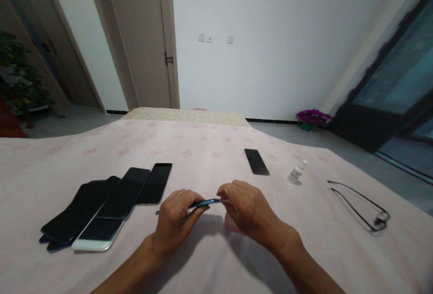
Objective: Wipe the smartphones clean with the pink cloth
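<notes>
A thin blue-edged phone (207, 202) is held nearly edge-on above the pink tablecloth. My left hand (177, 210) is closed around it, thumb below and fingers on top. At the phone's right end, my right hand (245, 206) is pinched shut on a pale pink cloth (233, 225), most of which the hand hides. Left of my hands lies an overlapping group of several phones, among them a white-framed phone (99, 235), a black phone (125, 192) and another dark phone (155, 183). Beyond my right hand, a single black phone (256, 162) rests flat.
A small white spray bottle (297, 172) stands on the right of the flowered tablecloth (203, 149). Farther right lie black-framed glasses (379, 224) with their arms unfolded. Past the table are a door (138, 37), a white wall and purple flowers (313, 118) on the floor.
</notes>
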Demonstrator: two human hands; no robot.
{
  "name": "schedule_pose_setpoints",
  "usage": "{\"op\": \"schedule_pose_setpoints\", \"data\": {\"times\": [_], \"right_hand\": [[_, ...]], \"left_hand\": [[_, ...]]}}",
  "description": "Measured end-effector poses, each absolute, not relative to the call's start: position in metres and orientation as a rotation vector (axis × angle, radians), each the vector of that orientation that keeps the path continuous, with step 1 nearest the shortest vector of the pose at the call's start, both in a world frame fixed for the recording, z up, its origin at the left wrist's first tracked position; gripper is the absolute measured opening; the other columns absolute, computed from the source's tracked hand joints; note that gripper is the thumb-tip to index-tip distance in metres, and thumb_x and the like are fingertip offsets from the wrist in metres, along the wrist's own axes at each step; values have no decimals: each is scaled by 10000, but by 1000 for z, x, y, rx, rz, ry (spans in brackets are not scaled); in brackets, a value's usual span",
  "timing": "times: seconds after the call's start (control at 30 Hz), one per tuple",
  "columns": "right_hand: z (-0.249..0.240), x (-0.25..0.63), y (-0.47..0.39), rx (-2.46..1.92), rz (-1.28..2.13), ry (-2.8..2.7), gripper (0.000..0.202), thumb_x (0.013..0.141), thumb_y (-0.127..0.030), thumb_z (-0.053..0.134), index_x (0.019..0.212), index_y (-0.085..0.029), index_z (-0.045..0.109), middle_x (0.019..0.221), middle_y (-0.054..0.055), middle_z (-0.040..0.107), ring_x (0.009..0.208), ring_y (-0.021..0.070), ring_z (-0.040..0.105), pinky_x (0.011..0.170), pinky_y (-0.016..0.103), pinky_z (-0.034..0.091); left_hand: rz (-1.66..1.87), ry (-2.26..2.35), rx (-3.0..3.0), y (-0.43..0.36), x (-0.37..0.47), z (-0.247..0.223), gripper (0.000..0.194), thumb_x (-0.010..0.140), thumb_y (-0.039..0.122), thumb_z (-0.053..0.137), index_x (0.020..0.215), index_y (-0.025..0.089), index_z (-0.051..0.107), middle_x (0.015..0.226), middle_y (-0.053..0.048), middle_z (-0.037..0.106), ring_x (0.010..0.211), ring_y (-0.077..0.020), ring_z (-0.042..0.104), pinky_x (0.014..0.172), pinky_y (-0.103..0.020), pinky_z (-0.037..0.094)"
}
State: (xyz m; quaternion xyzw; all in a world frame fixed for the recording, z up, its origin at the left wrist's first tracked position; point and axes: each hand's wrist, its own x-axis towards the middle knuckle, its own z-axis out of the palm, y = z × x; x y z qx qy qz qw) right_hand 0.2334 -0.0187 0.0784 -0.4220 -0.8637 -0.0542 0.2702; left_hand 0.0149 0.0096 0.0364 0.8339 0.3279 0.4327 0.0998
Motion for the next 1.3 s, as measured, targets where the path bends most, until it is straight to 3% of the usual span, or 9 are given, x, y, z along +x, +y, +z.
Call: {"op": "schedule_pose_setpoints", "data": {"times": [1.3], "right_hand": [[77, 230, -19, -1292, -99, -2309, 247, 853, -33, 500, 1033, -199, 538, 832, 35, 634, 772, 189, 584, 696, 293, 425]], "left_hand": [[1295, 949, 2522, 10, 16, 34, 85, 906, 275, 635, 862, 202, 640, 732, -4, 643, 688, -172, 575, 652, -312, 404]]}}
